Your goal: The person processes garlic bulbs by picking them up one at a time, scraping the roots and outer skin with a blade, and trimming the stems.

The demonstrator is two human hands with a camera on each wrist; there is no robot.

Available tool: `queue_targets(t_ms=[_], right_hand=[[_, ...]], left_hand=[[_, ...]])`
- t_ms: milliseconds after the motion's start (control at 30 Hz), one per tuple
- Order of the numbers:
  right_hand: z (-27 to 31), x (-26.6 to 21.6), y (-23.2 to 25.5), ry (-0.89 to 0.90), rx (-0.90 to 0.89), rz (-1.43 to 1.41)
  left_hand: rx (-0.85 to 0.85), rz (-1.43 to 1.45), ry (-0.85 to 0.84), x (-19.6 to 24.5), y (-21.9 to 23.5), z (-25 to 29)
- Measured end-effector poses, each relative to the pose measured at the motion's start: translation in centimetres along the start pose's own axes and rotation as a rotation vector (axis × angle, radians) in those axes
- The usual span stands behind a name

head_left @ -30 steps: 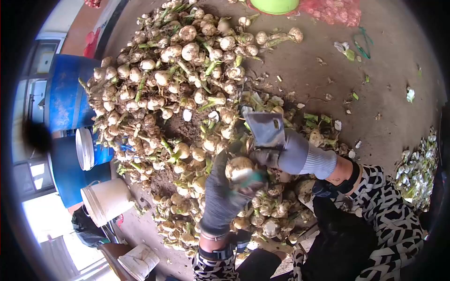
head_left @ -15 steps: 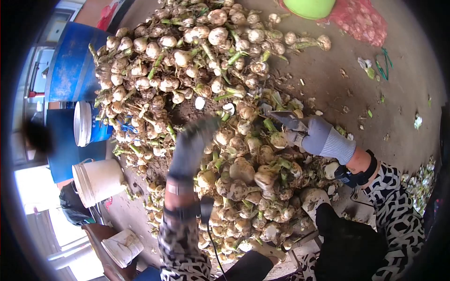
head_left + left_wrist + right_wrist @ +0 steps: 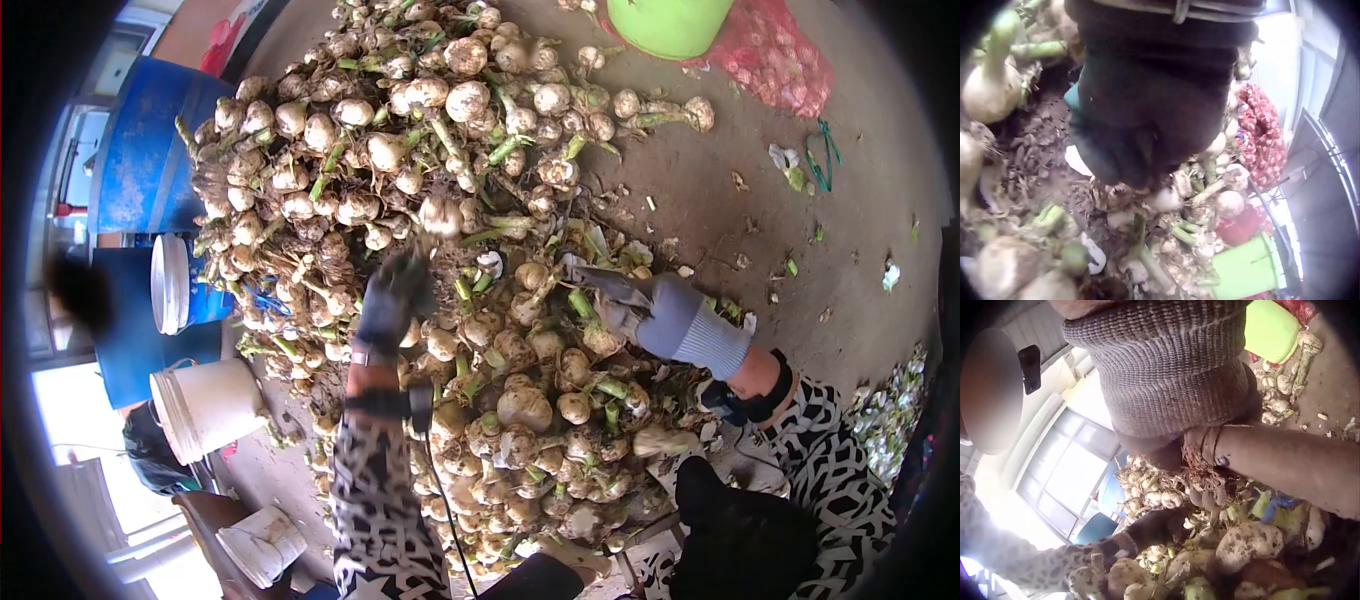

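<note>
In the head view my gloved left hand (image 3: pixel 396 298) is over the middle of a heap of garlic (image 3: pixel 386 152), fingers curled at the root end of a blurred bulb (image 3: pixel 440 215). The back of that dark glove (image 3: pixel 1147 112) fills the top of the left wrist view and hides the fingertips. My right hand (image 3: pixel 668 318), in a grey glove, grips a tool with a metal blade (image 3: pixel 606 284) above the heap's right side. Its thick wooden handle (image 3: pixel 1291 459) crosses the right wrist view below the knitted cuff (image 3: pixel 1160 369).
Blue barrels (image 3: pixel 155 145), a white bucket (image 3: pixel 210 405) and a smaller white pail (image 3: pixel 262 545) stand at the left. A green tub (image 3: pixel 668 22) and a red net bag (image 3: pixel 775 60) are at the top right. Peelings (image 3: pixel 885 415) lie on the floor at the right.
From among the nearer bulbs, where it was close to the right hand, the left hand has moved left and away over the heap, and a bulb is now at its fingers. The right hand keeps the tool.
</note>
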State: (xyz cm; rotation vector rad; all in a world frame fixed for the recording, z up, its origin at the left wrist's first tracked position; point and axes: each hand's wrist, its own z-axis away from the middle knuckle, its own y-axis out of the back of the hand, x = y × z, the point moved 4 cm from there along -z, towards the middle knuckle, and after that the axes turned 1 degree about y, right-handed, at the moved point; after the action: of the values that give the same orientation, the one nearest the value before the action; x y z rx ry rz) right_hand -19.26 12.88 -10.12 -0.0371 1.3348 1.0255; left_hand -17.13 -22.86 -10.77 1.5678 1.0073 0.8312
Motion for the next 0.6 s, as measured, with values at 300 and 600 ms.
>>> queue_targets(t_ms=[300,600], right_hand=[[-0.4,-9.1,-0.5,0.551,0.272,0.355],[7.7,-10.8,-0.1,0.545,0.296,0.463]], left_hand=[[-0.099,1.419,0.591,12.9,9.0,4.0],[0.076,1.425,0.775,21.9,11.4,1.8]])
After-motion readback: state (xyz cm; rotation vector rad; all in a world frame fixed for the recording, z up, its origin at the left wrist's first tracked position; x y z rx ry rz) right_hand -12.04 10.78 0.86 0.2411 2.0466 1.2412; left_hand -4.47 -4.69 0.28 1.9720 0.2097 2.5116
